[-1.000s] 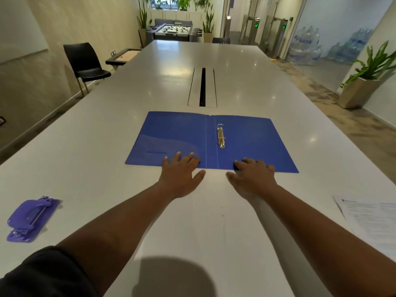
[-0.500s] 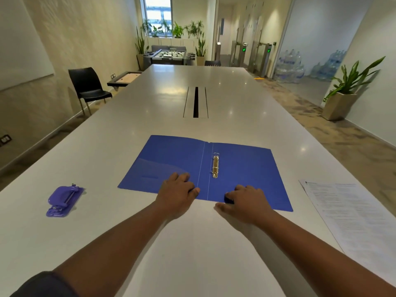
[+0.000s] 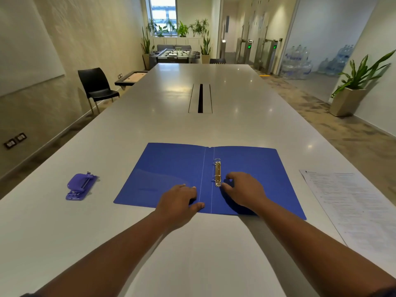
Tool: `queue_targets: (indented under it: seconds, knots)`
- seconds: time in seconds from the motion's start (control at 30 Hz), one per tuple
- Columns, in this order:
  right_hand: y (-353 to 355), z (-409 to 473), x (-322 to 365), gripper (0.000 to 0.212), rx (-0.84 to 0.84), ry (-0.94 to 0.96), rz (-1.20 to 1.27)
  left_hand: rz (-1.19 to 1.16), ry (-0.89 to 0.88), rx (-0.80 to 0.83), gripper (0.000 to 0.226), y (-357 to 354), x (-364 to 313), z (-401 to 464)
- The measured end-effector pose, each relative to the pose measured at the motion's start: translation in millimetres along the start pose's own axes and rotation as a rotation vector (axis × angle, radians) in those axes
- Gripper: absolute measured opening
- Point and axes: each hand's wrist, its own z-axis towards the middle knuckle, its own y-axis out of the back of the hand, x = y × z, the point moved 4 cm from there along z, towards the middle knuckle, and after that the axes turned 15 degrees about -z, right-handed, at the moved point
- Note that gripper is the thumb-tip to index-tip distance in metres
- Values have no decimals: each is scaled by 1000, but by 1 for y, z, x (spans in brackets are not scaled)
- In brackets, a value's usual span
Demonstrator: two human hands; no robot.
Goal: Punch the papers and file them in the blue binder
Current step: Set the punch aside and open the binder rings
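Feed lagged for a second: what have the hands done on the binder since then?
The right hand moved from the blue binder's near edge up to the ring mechanism. The left hand stays on the left cover. Hole punch and papers untouched.

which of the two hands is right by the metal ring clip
The right hand: its fingertips reach the gold metal ring mechanism on the open blue binder. The left hand lies flat on the binder's left cover, left of the spine.

Daylight is pouring through the far window (image 3: 163, 12), ceiling lights are glaring off the glossy tabletop (image 3: 171, 116), arms are casting soft shadows, and the wide-angle lens is bending the edges.
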Motion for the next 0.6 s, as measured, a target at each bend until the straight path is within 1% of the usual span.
queue_targets:
  seconds: [0.1,0.3,0.47,0.53,0.6]
  knots:
    - [-4,0,5,27,-31,6,65,13,-14,-1,46,2,-5,-14]
    - [-15,-14,11,35,-63,16,128,97,-74,-23,51,8,-17,-36]
    - [-20,-30,8,37,-113,56,124,213,-95,67,60,16,-32,-20]
    - [-21,-36,9,35,-121,60,122,199,-111,91,55,17,-40,-8]
    - [-23,-40,9,35,-140,56,115,115,-109,102,44,13,-45,0]
